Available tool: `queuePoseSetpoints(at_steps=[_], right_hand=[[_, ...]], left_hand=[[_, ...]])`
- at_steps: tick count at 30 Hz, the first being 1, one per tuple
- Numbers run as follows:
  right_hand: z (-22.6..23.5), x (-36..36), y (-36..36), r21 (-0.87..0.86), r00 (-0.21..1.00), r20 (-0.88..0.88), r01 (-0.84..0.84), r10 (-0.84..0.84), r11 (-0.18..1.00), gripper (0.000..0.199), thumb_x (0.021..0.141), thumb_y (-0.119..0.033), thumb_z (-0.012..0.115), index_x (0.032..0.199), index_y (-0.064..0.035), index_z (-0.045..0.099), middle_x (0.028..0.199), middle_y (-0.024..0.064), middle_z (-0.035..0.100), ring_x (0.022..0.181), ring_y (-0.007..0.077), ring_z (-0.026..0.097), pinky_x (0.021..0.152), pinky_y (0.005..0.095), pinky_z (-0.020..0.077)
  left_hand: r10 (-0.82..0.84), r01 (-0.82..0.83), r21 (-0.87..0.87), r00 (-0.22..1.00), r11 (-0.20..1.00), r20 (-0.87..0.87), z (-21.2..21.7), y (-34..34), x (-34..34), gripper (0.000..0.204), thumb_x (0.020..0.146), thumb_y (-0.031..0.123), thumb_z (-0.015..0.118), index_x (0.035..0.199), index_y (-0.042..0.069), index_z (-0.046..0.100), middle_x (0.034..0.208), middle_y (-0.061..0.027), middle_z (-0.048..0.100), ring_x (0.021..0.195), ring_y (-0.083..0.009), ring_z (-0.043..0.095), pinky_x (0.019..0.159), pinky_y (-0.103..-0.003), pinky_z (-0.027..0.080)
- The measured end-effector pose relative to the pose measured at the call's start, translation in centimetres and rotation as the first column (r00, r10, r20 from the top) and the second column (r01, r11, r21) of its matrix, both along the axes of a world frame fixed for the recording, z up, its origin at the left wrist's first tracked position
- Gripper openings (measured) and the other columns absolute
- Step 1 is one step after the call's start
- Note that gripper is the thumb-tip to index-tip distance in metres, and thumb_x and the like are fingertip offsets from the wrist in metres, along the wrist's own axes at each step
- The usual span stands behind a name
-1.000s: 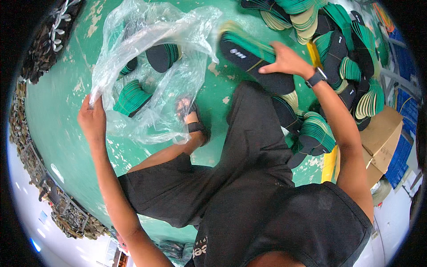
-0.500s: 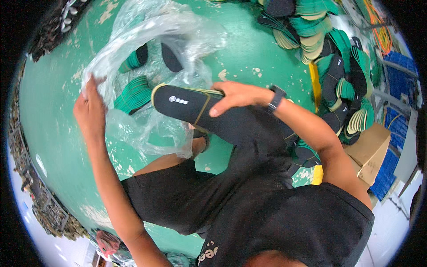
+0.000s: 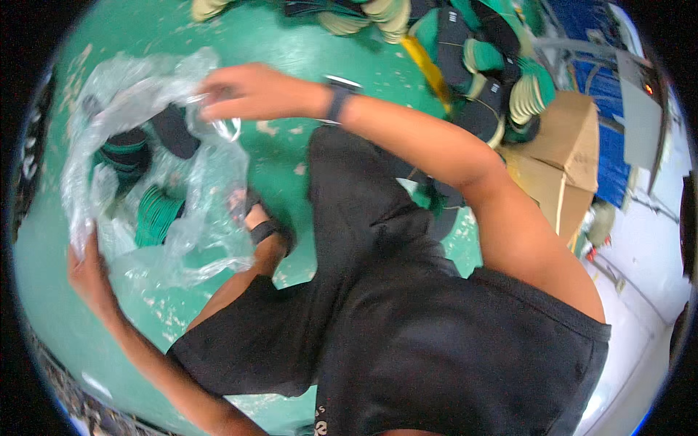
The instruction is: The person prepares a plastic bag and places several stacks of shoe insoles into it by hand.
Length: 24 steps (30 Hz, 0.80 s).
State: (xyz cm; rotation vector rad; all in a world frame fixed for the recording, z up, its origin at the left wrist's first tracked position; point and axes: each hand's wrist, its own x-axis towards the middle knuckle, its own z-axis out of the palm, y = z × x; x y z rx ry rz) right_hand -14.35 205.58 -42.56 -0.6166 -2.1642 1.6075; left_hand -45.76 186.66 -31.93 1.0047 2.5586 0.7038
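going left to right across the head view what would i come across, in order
Left hand, the green insole stack nearest it, right hand, dark wristband, yellow strip on the floor, cardboard box.

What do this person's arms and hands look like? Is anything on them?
The left hand and right hand wear no gloves. The right wrist has a dark band, probably a watch. No sleeve covers the right arm: the black top ends at the shoulder. The left forearm is bare too.
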Motion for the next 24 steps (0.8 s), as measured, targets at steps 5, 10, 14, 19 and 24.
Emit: queuePoseSetpoints(at_steps=[5,10,14,19,24], right_hand=[[-5.8,29.1,-7.4,0.178,0.627,0.689,0.34,-0.364,0.923,0.086,0.065,-0.051,0.073,0.118,0.01,0.046,0.116,0.0273,0.051,0.11,0.0369,0.05,0.094,0.042,0.0406],[-10.8,36.1,-11.4,0.2,0.411,0.877,0.157,-0.248,0.967,0.121,0.048,-0.056,0.079,0.129,0.016,0.025,0.123,0.0334,0.044,0.116,0.0435,0.042,0.097,0.0437,0.0347],[-13.4,33.7,-9.6,-0.075,0.387,0.922,0.127,0.02,0.989,0.137,0.044,-0.053,0.082,0.136,0.0135,0.006,0.13,0.0346,0.036,0.122,0.0405,0.039,0.102,0.0443,0.0305],[-12.7,34.2,-14.4,0.074,0.473,0.842,0.373,-0.258,0.925,0.127,0.049,-0.028,0.082,0.14,0.0053,0.001,0.135,0.0325,0.03,0.125,0.0438,0.032,0.105,0.0425,0.0281],[-13.8,34.7,-13.9,0.335,0.456,0.601,0.602,-0.657,0.724,0.119,0.052,-0.028,0.083,0.138,0.0083,0.009,0.132,0.033,0.033,0.121,0.0448,0.036,0.104,0.0442,0.0297]], left_hand=[[-0.172,0.174,-0.005,0.976,0.985,0.138,-1.7,2.3,0.3,0.03,0.082,0.029,0.067,0.097,0.003,0.062,0.06,0.0062,0.042,0.05,-0.0035,0.032,0.044,-0.021,0.023],[-0.265,0.269,-0.038,0.961,0.962,0.082,-3.4,3.0,-0.1,0.033,0.081,0.029,0.067,0.099,0.002,0.061,0.06,0.0048,0.045,0.049,-0.0051,0.034,0.044,-0.022,0.026],[-0.271,0.272,0.021,0.962,0.962,-0.018,-3.5,2.0,-3.6,0.041,0.079,0.028,0.069,0.107,0.0,0.059,0.075,0.0,0.058,0.055,-0.0066,0.041,0.047,-0.023,0.031],[-0.091,0.128,0.113,0.955,0.985,-0.283,-1.6,1.0,-4.1,0.083,0.071,0.028,0.076,0.135,-0.003,0.033,0.127,-0.0246,0.046,0.115,-0.0287,0.047,0.095,-0.037,0.038],[-0.095,0.226,0.158,0.81,0.961,-0.579,4.4,1.9,1.1,0.062,0.079,0.026,0.07,0.13,0.002,0.044,0.096,-0.0123,0.055,0.09,-0.0164,0.053,0.078,-0.028,0.043]])
